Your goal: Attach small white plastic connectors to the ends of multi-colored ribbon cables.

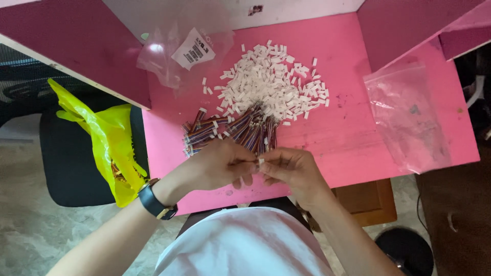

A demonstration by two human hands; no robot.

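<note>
My left hand [217,166] and my right hand [292,171] meet fingertip to fingertip at the near edge of the pink table [353,138]. Between them they pinch a small white connector [261,161] on a thin wire. Just beyond the hands lies a bundle of short multicoloured wire pieces [230,130]. Farther back sits a heap of small white plastic connectors [271,82]. A black watch [153,202] is on my left wrist.
A clear plastic bag with a white label [186,51] lies at the back left, another clear bag [409,117] at the right. A yellow plastic bag [107,143] hangs over a black chair to the left. Dark pink partition walls flank the table.
</note>
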